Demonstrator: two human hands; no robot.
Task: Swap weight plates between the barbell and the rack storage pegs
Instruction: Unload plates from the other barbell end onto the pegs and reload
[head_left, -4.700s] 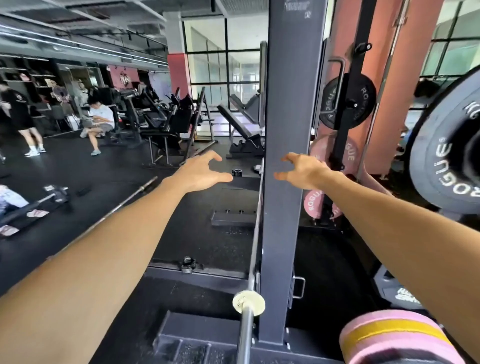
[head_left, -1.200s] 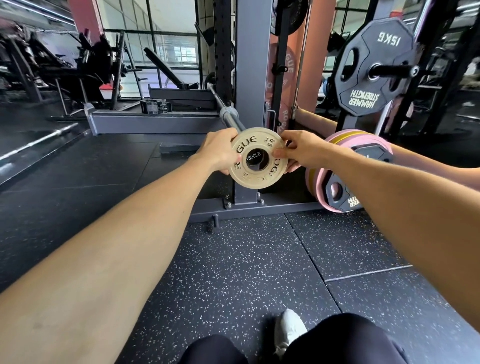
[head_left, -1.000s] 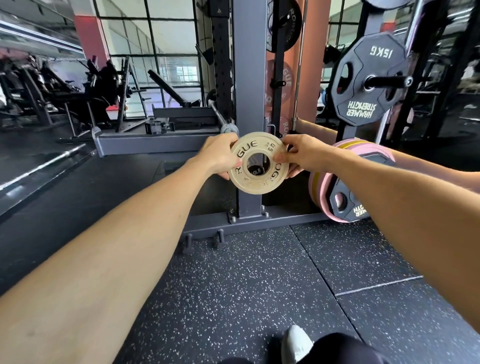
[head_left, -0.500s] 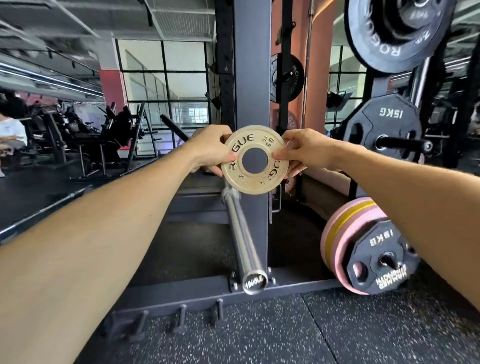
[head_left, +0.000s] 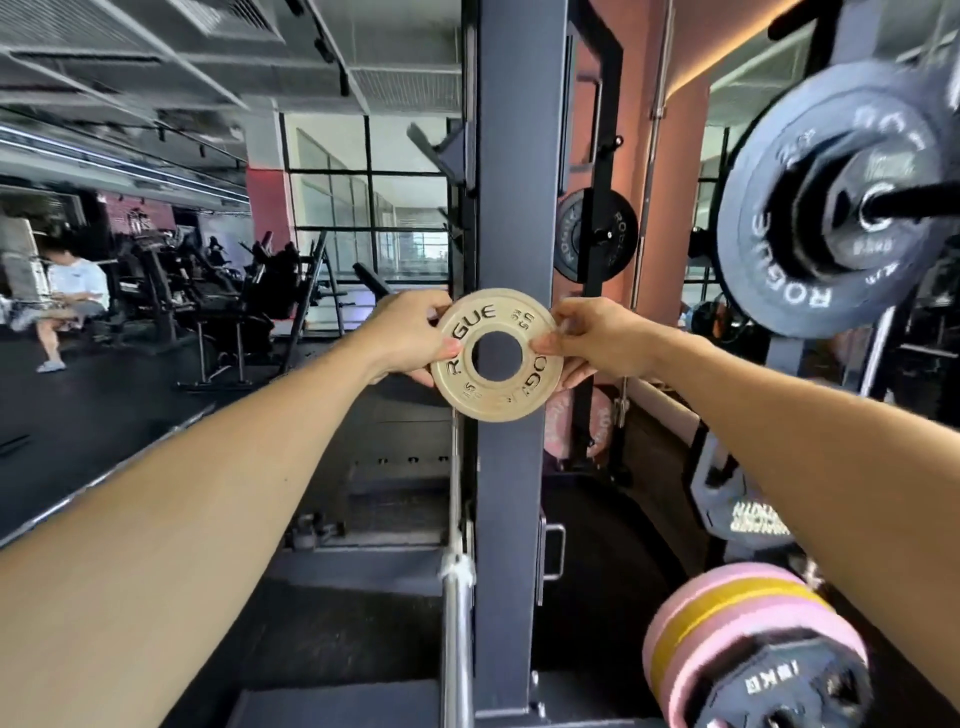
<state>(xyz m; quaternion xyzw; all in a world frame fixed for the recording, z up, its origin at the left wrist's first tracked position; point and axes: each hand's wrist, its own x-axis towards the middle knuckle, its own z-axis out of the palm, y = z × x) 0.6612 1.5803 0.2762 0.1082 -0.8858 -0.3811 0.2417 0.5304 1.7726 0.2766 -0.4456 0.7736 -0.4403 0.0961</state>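
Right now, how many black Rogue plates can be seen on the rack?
2: one large black plate on a peg at upper right, one smaller black plate farther back, right of the upright. Others may be hidden.

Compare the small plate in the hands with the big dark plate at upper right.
The small cream plate is far smaller than the big dark plate. The cream plate is off any peg, held at its rim by the left hand and right hand; the dark plate hangs on a peg with a smaller plate before it. Both are round and marked ROGUE.
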